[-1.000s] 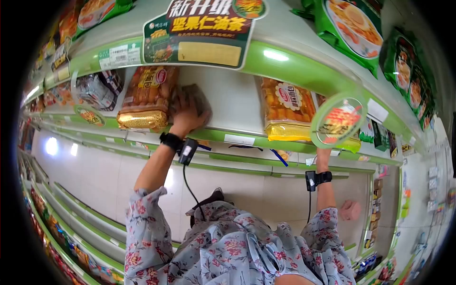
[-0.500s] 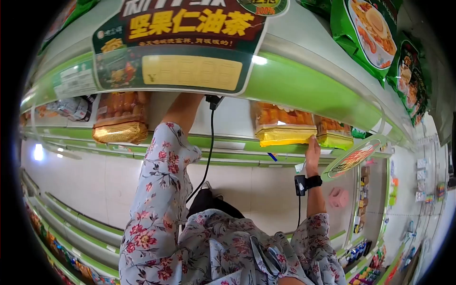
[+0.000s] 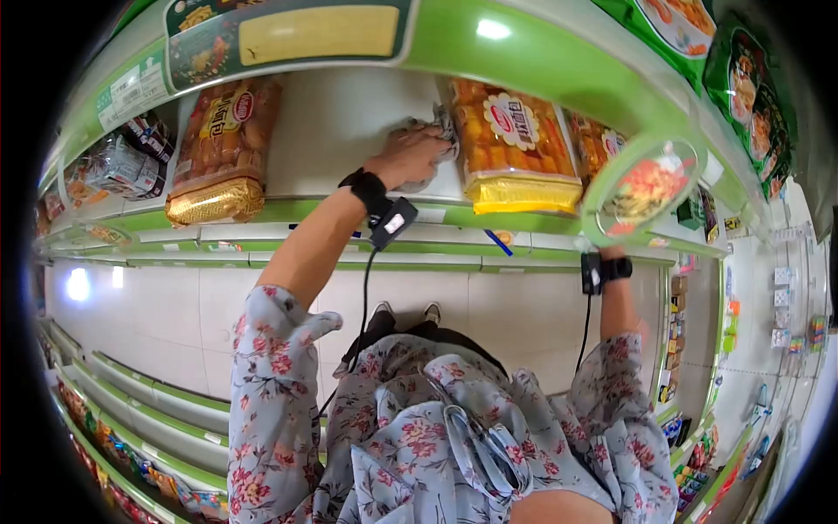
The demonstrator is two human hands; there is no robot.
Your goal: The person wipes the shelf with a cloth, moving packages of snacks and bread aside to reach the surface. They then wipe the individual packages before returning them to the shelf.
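Observation:
My left hand (image 3: 408,155) is closed over a crumpled grey cloth (image 3: 446,131), pressing it on the white shelf board (image 3: 319,131). Just right of the cloth lies a clear pack of bread rolls (image 3: 506,140) with a yellow end. My right hand (image 3: 614,251) is mostly hidden behind a round green-rimmed sign (image 3: 642,188), so its fingers do not show. Beyond the first pack, nearer that sign, sits a second bread pack (image 3: 595,144). Left of my left hand is another bread pack (image 3: 223,144) with a gold end.
A green shelf edge (image 3: 524,44) with a price sign (image 3: 319,35) hangs above my hands. Dark-wrapped packets (image 3: 131,166) stand at the far left. Green noodle bags (image 3: 749,105) hang at upper right. Cables run from both wrist devices. Behind me are lower shelves (image 3: 157,402) with goods.
My left hand has come from deep under the upper shelf to beside the yellow-ended pack, with the cloth now showing. My right hand has left that pack and moved right behind the round sign.

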